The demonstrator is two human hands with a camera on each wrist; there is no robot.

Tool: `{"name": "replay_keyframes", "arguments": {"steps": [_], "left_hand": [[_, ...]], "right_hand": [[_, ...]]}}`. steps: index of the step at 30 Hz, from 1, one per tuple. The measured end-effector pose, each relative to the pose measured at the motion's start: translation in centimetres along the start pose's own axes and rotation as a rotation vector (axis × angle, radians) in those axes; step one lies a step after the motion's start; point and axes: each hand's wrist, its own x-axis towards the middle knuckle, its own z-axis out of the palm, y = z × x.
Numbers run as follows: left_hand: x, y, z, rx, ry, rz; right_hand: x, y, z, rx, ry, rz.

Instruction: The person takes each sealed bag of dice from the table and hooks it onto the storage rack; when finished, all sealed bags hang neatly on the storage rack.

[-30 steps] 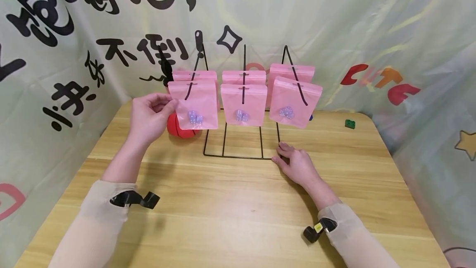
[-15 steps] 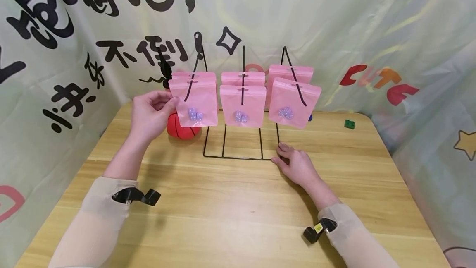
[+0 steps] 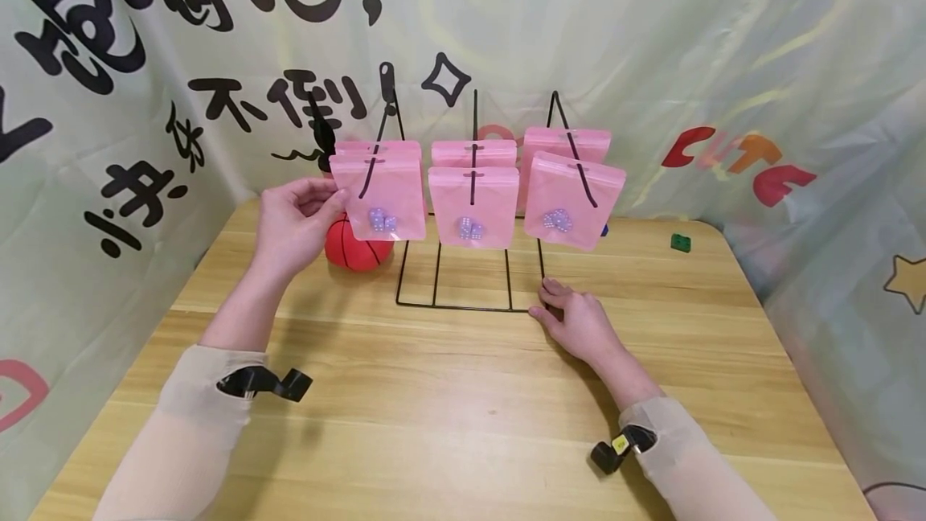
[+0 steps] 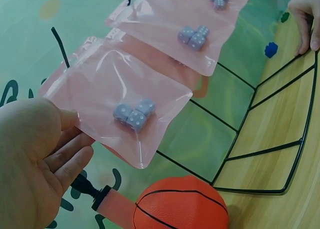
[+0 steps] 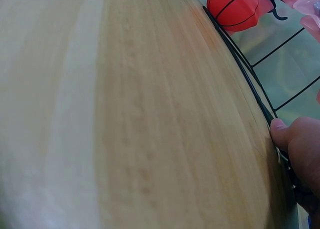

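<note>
Pink zip bags hang in front-and-back pairs on the three hooks of a black wire rack [image 3: 470,309]. My left hand [image 3: 292,223] pinches the left edge of the front left bag [image 3: 383,193] between thumb and fingers. Small pale purple dice [image 4: 135,115] show through that bag in the left wrist view. Dice also show in the front middle bag [image 3: 473,199] and the front right bag [image 3: 571,193]. Down at the table, my right hand [image 3: 579,318] holds the front right corner of the rack's base, thumb on the front wire in the right wrist view.
A red ball with black lines [image 3: 358,244] lies behind the left side of the rack base. At the back right sits a green toy brick [image 3: 681,242], and a blue piece [image 4: 271,50] peeks out behind the bags. Printed cloth [image 3: 651,47] encloses the wooden table [image 3: 434,424].
The lower edge of the front left bag has risen slightly, and its dice have shifted a little right and up. My right hand stays at the rack's corner.
</note>
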Motion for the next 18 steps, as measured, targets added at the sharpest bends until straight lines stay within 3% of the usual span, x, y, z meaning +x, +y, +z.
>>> {"name": "replay_keyframes", "arguments": {"steps": [10,18], "left_hand": [[-0.8,0.1,-0.9,-0.034,0.016,0.018],[-2.7,0.6,-1.8,-0.023,0.067,0.05]], "right_hand": [[0.1,0.3,-0.1,-0.007,-0.005,0.003],[0.0,0.6,-0.3,0.008,-0.023,0.005]]}}
